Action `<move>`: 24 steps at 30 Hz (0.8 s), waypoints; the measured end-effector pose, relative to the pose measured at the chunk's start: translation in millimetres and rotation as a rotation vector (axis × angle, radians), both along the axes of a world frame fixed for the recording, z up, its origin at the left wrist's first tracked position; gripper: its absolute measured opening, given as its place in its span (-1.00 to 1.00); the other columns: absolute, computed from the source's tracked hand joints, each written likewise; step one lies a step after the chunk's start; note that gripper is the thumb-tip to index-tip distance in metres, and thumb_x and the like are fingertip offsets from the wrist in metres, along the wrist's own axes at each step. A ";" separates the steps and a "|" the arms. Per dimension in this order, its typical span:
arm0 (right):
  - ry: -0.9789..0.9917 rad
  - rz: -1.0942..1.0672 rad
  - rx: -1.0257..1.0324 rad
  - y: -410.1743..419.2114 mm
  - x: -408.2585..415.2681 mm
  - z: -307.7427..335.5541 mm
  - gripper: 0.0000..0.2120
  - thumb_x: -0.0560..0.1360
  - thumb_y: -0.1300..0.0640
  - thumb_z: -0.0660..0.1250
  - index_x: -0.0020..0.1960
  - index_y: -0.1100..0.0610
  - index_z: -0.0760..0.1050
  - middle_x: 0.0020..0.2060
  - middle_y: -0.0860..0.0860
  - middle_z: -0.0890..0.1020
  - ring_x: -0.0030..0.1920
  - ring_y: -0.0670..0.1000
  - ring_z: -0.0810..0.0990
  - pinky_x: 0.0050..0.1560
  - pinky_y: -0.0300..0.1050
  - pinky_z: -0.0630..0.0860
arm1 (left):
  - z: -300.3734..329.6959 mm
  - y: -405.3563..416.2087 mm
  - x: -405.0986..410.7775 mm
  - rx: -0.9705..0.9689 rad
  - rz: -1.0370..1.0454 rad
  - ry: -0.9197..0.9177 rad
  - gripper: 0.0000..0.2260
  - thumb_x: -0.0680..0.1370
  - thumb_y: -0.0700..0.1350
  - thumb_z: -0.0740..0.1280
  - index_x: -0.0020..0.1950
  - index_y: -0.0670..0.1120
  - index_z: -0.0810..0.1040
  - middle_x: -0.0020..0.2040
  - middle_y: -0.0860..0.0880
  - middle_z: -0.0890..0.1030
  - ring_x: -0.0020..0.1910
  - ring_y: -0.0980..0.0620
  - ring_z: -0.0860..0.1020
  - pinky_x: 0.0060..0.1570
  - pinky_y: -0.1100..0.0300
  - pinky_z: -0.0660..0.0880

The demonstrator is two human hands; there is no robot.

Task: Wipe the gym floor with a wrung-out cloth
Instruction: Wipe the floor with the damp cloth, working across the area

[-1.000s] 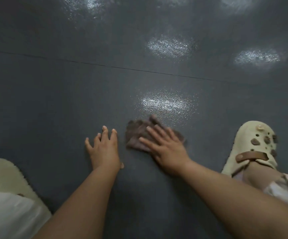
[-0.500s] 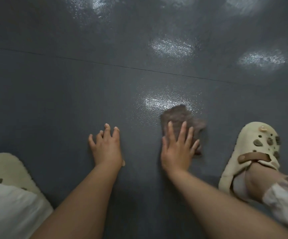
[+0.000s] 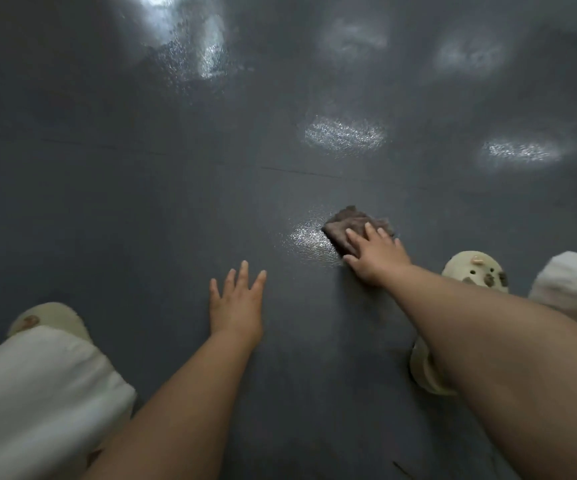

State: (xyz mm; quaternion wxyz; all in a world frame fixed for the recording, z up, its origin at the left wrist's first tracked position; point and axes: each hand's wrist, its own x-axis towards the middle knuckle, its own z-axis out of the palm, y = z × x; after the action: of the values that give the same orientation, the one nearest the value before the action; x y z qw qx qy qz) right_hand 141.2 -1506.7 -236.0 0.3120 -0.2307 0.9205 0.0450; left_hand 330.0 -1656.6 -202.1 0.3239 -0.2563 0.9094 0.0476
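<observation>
Mid-wipe: right hand (image 3: 375, 259), fingers spread, presses cloth (image 3: 347, 225) flat on floor (image 3: 141, 202). Left hand (image 3: 237, 306) braces, fingers splayed. Far floor likely unwiped.

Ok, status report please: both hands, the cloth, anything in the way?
Right hand flat on brown cloth, pressing. Left hand open, braced on floor. Nothing in the way; right shoe beside.
</observation>
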 end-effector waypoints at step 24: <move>0.069 -0.245 -0.270 102.3 106.1 130.6 -0.69 0.55 0.09 0.17 0.25 0.12 0.48 0.26 0.12 0.42 0.30 0.17 0.38 0.28 -0.04 0.35 | 130.6 99.6 -18.5 -0.024 -0.146 0.212 -0.24 0.53 -0.15 0.32 0.56 0.05 -0.11 0.56 -0.07 -0.16 0.54 -0.11 -0.13 0.48 -0.09 -0.10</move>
State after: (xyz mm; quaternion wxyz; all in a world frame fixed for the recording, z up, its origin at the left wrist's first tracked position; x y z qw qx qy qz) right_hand 247.3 -1404.4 -105.4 0.2495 -0.1551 0.9496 -0.1093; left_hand 311.5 -1557.0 -71.5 0.2253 -0.1869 0.9554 0.0398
